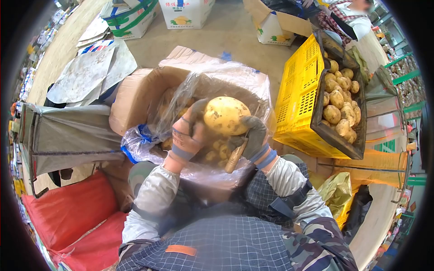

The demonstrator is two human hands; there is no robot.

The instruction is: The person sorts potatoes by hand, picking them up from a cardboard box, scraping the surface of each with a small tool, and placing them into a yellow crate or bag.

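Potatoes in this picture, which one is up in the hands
The large potato between the left hand and the right hand, which also holds a wooden-handled tool; the other potatoes lie in the carton or yellow crate.

Can't make out the potatoes (217, 151) low in the box, they're blurry and half under plastic (203, 77). Tool's (236, 157) upper end is hidden by the right hand (257, 137). Far left carton (129, 18) is cut off up top.
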